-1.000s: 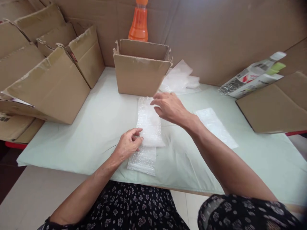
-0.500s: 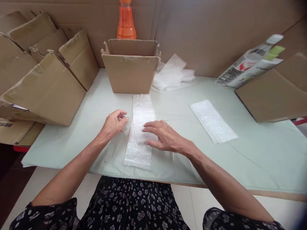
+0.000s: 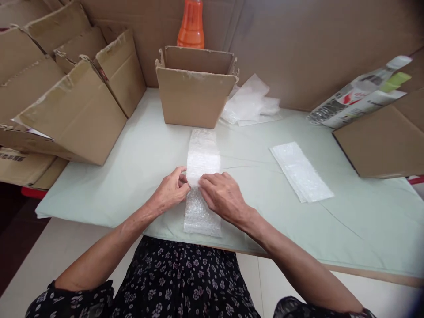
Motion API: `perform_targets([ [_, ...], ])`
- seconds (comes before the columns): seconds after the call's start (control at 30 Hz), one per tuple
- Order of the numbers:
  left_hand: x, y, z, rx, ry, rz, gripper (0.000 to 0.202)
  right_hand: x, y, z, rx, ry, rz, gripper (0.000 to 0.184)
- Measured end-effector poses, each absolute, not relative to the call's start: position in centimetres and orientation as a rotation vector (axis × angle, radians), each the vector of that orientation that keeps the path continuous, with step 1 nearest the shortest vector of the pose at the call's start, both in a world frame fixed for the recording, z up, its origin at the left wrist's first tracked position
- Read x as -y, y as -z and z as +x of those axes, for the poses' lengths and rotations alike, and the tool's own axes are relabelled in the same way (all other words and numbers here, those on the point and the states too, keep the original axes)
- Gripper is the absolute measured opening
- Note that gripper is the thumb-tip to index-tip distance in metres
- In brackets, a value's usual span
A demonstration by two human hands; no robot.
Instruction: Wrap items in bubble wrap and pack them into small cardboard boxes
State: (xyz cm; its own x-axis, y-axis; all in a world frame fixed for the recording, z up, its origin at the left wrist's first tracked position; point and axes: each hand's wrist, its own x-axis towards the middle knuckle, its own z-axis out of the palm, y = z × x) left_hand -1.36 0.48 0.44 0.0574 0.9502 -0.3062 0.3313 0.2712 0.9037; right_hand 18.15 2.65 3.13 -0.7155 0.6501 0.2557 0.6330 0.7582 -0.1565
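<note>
The right hand's (image 3: 223,194) fingers were bent and gathered close together over the bubble-wrap strip (image 3: 203,154), their tips touching it near its middle; whether they pinched the plastic could not be told, since the hand hid its own grip. The left hand (image 3: 170,189) was at the strip's left edge, its fingers curled and its thumb a narrow gap below them; whether the edge was caught between them could not be made out. The strip lay lengthwise in front of the person on a pale green cloth (image 3: 152,141), its upper part smooth and whitish, its nearer part clearer and bubbly, ending close to the table's front edge. Just beyond its far end stood an open cardboard box (image 3: 192,99), with an orange bottle (image 3: 191,31) behind it and a loose heap of clear wrap (image 3: 250,104) to its right. A flat piece of bubble wrap (image 3: 301,172) lay apart from the right hand, on the same cloth. Farther right, a clear plastic bottle (image 3: 357,90) leaned beside a carton (image 3: 380,141); on the far left, open cardboard boxes (image 3: 74,110) crowded together. Dark flowered clothing (image 3: 185,278) showed below the table edge.
</note>
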Motion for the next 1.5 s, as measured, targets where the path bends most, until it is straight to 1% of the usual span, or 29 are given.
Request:
perform_targets([
  [0.07, 0.1, -0.6, -1.8, -1.522, -0.734, 1.345, 0.055, -2.2, -2.5, 18.4, 2.727, -0.206, -1.025, 0.018],
  [0.17, 1.4, -1.1, -3.1, -1.574, -0.780, 1.565, 0.051, -1.4, -2.7, 21.0, 2.644, -0.346, -1.012, 0.026],
  [0.27, 2.9, -1.5, -4.2, -1.504, -0.845, 1.873, 0.047, 0.3, -3.8, 24.1, 2.668, -0.458, -0.915, 0.023],
  [0.33, 3.4, -1.2, -4.4, -1.402, -0.847, 2.107, 0.047, 1.9, -4.0, 25.0, 2.744, -0.541, -0.845, 0.025],
  [0.4, 3.3, -0.5, -4.0, -1.311, -0.814, 2.314, 0.048, 3.3, -3.4, 24.7, 2.804, -0.548, -0.811, 0.026],
  [0.47, 2.7, 0.3, -3.3, -1.277, -0.795, 2.454, 0.040, 4.1, -2.2, 23.8, 2.803, -0.461, -0.806, 0.020],
  [0.57, 1.5, 0.6, -2.2, -1.286, -0.909, 2.486, 0.021, 4.1, -1.1, 22.6, 2.689, -0.395, -0.792, 0.021],
  [0.67, 0.8, 0.1, -1.5, -1.245, -1.097, 2.380, 0.018, 3.6, -1.0, 22.5, 2.606, -0.469, -0.781, 0.020],
  [0.77, 0.7, -0.1, -1.1, -1.194, -1.098, 2.364, 0.015, 3.5, -1.0, 22.8, 2.605, -0.522, -0.802, 0.019],
  [0.87, 0.7, 0.4, -1.2, -1.189, -0.910, 2.411, 0.019, 3.8, -0.9, 23.1, 2.605, -0.545, -0.816, 0.020],
  [0.97, 0.6, 0.6, -2.2, -1.176, -0.772, 2.287, 0.024, 3.8, -1.5, 22.9, 2.592, -0.591, -0.842, 0.023],
  [1.0, 0.6, 0.4, -2.6, -1.169, -0.741, 2.189, 0.029, 3.5, -1.9, 22.8, 2.591, -0.613, -0.852, 0.024],
  [1.1, 0.8, -0.7, -4.2, -1.061, -0.706, 1.810, 0.052, 1.8, -3.0, 22.4, 2.561, -0.645, -0.920, 0.023],
  [1.17, 0.9, -1.3, -4.7, -1.011, -0.742, 1.644, 0.060, -0.2, -3.2, 22.0, 2.518, -0.619, -1.001, 0.022],
  [1.23, 0.9, -1.4, -4.4, -1.154, -0.788, 1.633, 0.066, -2.3, -2.7, 21.7, 2.485, -0.565, -1.079, 0.021],
  [1.3, 0.7, -1.0, -3.4, -1.404, -0.797, 1.724, 0.065, -3.8, -1.9, 21.6, 2.459, -0.450, -1.161, 0.021],
  [1.37, 0.1, -0.2, -2.3, -1.580, -0.771, 1.853, 0.057, -4.0, -1.3, 21.7, 2.413, -0.280, -1.225, 0.022],
  [1.43, -0.4, 0.5, -1.5, -1.647, -0.724, 1.986, 0.053, -3.1, -1.1, 21.8, 2.384, -0.135, -1.202, 0.028],
  [1.5, -0.7, 0.9, -1.2, -1.688, -0.693, 2.091, 0.052, -1.6, -1.2, 21.8, 2.457, -0.096, -1.091, 0.033],
])
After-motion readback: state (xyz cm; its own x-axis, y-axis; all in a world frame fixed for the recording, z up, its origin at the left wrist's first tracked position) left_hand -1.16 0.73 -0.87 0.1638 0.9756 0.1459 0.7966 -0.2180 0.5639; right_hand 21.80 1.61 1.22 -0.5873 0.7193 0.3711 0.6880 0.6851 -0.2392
